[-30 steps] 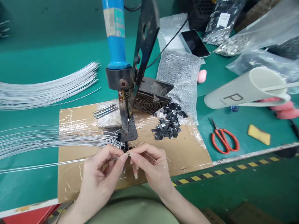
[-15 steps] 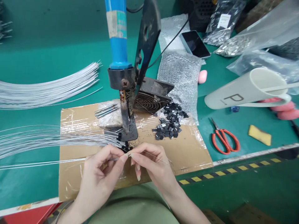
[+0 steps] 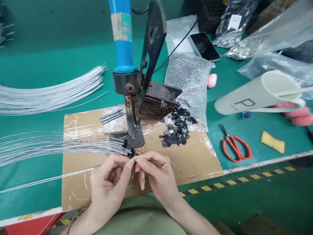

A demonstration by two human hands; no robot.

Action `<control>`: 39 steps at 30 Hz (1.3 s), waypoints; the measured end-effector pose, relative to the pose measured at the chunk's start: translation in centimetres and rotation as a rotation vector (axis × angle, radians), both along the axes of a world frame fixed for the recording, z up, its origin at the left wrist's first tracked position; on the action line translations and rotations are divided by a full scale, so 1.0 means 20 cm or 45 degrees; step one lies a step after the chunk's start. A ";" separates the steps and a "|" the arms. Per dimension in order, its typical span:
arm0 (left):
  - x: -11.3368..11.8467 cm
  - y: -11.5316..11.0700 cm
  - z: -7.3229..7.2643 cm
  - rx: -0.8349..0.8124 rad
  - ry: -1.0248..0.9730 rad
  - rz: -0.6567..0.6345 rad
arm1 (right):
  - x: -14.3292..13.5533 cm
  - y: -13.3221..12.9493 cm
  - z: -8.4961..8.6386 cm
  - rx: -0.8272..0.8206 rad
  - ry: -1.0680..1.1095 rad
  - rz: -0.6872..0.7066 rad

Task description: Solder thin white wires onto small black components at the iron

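My left hand (image 3: 107, 184) is closed on a pair of thin white wires (image 3: 73, 173) that trail off to the left. Thumb and forefinger of my right hand (image 3: 158, 176) pinch at the same spot, where the fingertips of both hands meet. A tiny piece shows between them, too small to name. Fine strands of thin wire (image 3: 175, 166) stick out to the right past my right fingers. Just beyond my fingertips lie wires (image 3: 93, 147) with black connectors (image 3: 125, 143) on their ends. Above them stands a blue-handled soldering iron (image 3: 124, 55), clamped tip down.
Loose black connectors (image 3: 177, 130) lie piled on the cardboard (image 3: 200, 156). A small fan (image 3: 156, 102) is behind the iron. More white wires (image 3: 61, 91) lie at left. To the right are red-handled scissors (image 3: 236, 148), a yellow sponge (image 3: 272, 142), a white mug (image 3: 246, 96) and a phone (image 3: 204, 46).
Both hands stay together at nearly the same place, with the left wrist shifted slightly right. The trailing wires have swung lower on the left.
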State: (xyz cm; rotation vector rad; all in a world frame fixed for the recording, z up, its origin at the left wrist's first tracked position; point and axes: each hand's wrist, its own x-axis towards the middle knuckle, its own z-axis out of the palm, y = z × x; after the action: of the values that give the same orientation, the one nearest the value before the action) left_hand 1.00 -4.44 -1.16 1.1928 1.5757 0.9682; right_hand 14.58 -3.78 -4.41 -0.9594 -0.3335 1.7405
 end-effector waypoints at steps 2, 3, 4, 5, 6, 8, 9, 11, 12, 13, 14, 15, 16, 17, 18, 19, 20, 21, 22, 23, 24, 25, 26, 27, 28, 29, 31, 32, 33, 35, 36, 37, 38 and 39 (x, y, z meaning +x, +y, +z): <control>0.00 0.00 0.00 -0.011 -0.017 0.011 | -0.01 0.00 0.00 0.005 -0.005 -0.013; 0.00 0.00 0.00 -0.018 -0.032 0.017 | -0.01 0.00 -0.01 0.014 -0.009 -0.016; 0.00 0.01 0.00 -0.026 -0.048 0.023 | -0.01 0.00 -0.01 0.027 -0.012 -0.014; 0.00 0.01 0.01 -0.033 -0.060 0.031 | 0.00 0.00 -0.01 0.043 -0.014 -0.005; 0.00 0.01 0.01 -0.038 -0.068 0.039 | 0.00 0.00 -0.01 0.059 -0.019 0.008; 0.00 0.02 0.02 -0.041 -0.073 0.046 | 0.01 0.00 -0.01 0.079 -0.033 0.039; 0.00 0.03 0.02 -0.041 -0.072 0.045 | 0.01 0.00 -0.01 0.086 -0.046 0.052; 0.00 0.03 0.03 -0.046 -0.086 0.043 | 0.02 -0.01 -0.01 0.101 -0.086 0.060; 0.00 0.03 0.03 -0.051 -0.097 0.043 | 0.02 -0.01 -0.02 0.112 -0.106 0.057; 0.00 0.03 0.04 -0.053 -0.105 0.044 | 0.02 -0.01 -0.02 0.123 -0.123 0.052; 0.00 0.03 0.04 -0.054 -0.111 0.046 | 0.02 -0.01 -0.02 0.131 -0.134 0.046; 0.00 0.03 0.04 -0.052 -0.112 0.046 | 0.02 -0.01 -0.02 0.133 -0.140 0.039; 0.00 0.03 0.04 -0.048 -0.110 0.045 | 0.02 -0.01 -0.01 0.131 -0.143 0.034; 0.00 0.03 0.04 -0.045 -0.106 0.046 | 0.01 -0.01 -0.01 0.129 -0.145 0.030; 0.01 0.03 0.04 -0.043 -0.105 0.048 | 0.01 -0.02 -0.01 0.126 -0.149 0.031; 0.01 0.03 0.04 -0.041 -0.104 0.050 | 0.01 -0.02 -0.01 0.122 -0.155 0.032; 0.01 0.03 0.03 -0.041 -0.104 0.052 | 0.01 -0.02 -0.01 0.118 -0.162 0.033; 0.01 0.03 0.03 -0.041 -0.102 0.053 | 0.01 -0.02 -0.01 0.113 -0.171 0.034; 0.01 0.03 0.03 -0.043 -0.098 0.053 | 0.01 -0.02 -0.01 0.108 -0.180 0.033; 0.01 0.02 0.03 -0.044 -0.094 0.051 | 0.01 -0.02 -0.01 0.101 -0.185 0.032; 0.00 0.02 0.02 -0.046 -0.091 0.047 | 0.01 -0.02 -0.01 0.091 -0.187 0.031; 0.00 0.02 0.02 -0.045 -0.086 0.042 | 0.01 -0.02 -0.01 0.081 -0.184 0.033; 0.00 0.02 0.02 -0.042 -0.078 0.034 | 0.01 -0.02 -0.01 0.072 -0.174 0.039; -0.01 0.02 0.01 -0.035 -0.068 0.023 | 0.02 -0.01 -0.01 0.065 -0.161 0.045; -0.01 0.02 0.01 -0.026 -0.055 0.007 | 0.02 -0.01 0.00 0.058 -0.145 0.053; -0.02 0.02 0.01 -0.015 -0.042 -0.016 | 0.03 0.00 0.00 0.050 -0.130 0.066; -0.05 0.02 0.00 0.007 -0.027 -0.100 | 0.04 0.01 0.00 0.035 -0.104 0.102; -0.06 0.02 -0.01 0.013 -0.023 -0.147 | 0.05 0.01 0.00 0.025 -0.096 0.124; -0.07 0.02 -0.01 0.016 -0.018 -0.190 | 0.06 0.02 0.01 0.016 -0.092 0.151; -0.09 0.02 -0.02 0.009 0.000 -0.249 | 0.08 0.02 0.01 0.009 -0.089 0.197; -0.10 0.03 -0.02 0.003 0.010 -0.256 | 0.09 0.03 0.01 0.011 -0.086 0.212; -0.10 0.03 -0.02 0.001 0.015 -0.257 | 0.09 0.03 0.00 0.016 -0.083 0.222; -0.09 0.03 -0.02 0.000 0.010 -0.260 | 0.10 0.03 0.00 0.024 -0.080 0.226; -0.09 0.03 -0.02 0.000 0.001 -0.251 | 0.10 0.03 0.00 0.031 -0.077 0.225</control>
State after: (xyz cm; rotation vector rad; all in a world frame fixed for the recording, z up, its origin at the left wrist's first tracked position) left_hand -0.75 -3.90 -1.54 1.3213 1.4276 0.8392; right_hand 16.54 -3.28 -4.42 -0.9906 -0.4902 1.8652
